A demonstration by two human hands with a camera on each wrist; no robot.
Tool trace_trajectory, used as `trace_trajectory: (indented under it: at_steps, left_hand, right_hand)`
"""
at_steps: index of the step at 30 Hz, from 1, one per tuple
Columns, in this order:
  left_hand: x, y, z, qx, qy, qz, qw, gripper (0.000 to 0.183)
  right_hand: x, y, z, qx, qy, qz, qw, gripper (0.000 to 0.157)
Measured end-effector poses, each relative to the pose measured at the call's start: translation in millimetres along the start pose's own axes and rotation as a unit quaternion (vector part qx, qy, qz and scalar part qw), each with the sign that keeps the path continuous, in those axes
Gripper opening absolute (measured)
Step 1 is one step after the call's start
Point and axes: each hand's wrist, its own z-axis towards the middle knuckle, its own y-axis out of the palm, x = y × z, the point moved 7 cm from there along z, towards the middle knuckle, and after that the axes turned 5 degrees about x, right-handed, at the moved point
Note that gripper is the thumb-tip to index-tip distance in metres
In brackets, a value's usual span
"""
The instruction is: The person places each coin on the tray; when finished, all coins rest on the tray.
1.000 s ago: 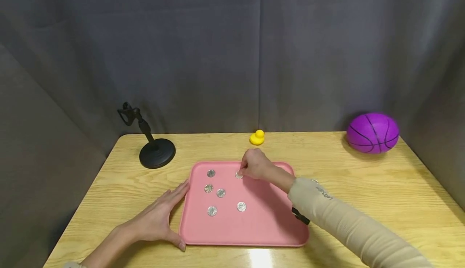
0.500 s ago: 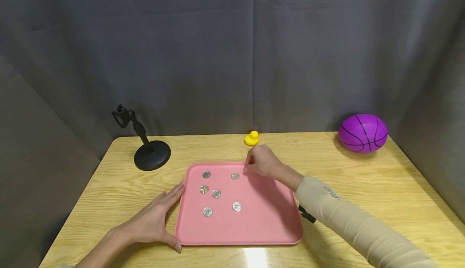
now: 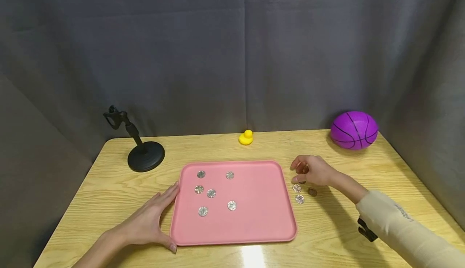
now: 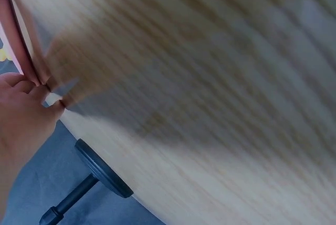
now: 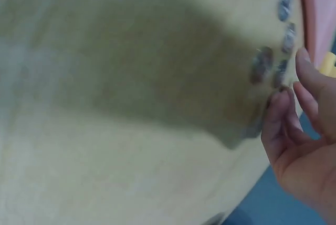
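Several silver-coloured coins [image 3: 231,206] lie spread over the left and middle of a pink tray [image 3: 265,223]. My left hand [image 3: 145,221] rests against the tray's left side, thumb near the front corner and fingers stretched along the rim. To the right of the tray, my right hand [image 3: 317,172] is over more coins [image 3: 299,199] on the table, its thumb and forefinger apart. In the right wrist view those coins [image 5: 285,4] sit beside the tray's edge, just past the fingertips of the curved right hand [image 5: 310,135]. Part of this group is hidden by the hand.
A black stand [image 3: 146,156] is on the table [image 3: 203,256] at back left. A yellow rubber duck [image 3: 246,138] sits behind the tray, and a purple ball [image 3: 354,130] at back right. Grey curtains [image 3: 181,58] hang around the table.
My right hand has let go of a coin at the tray's far side and moved right to the coins on the table. The left hand stays at the tray; the view has shifted slightly.
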Motion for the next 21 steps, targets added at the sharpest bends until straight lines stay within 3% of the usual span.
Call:
trace_trajectory:
  at_steps: [8, 13, 21]
  left_hand:
    - [0.7, 0.5, -0.8, -0.014, 0.001, 0.001, 0.9999, 0.143]
    - [1.2, 0.1, -0.4, -0.018, -0.001, 0.003, 0.9998, 0.143]
    - [0.6, -1.4, -0.3, -0.024, -0.005, 0.005, 0.9997, 0.143]
  right_hand:
    - [2, 4.4, -7, 0.007, -0.007, -0.056, 0.998, 0.023]
    - [6, -3.4, -15, -0.005, -0.009, -0.055, 0.998, 0.026]
    - [18, -13.3, -27, 0.039, -0.02, -0.085, 0.995, 0.018]
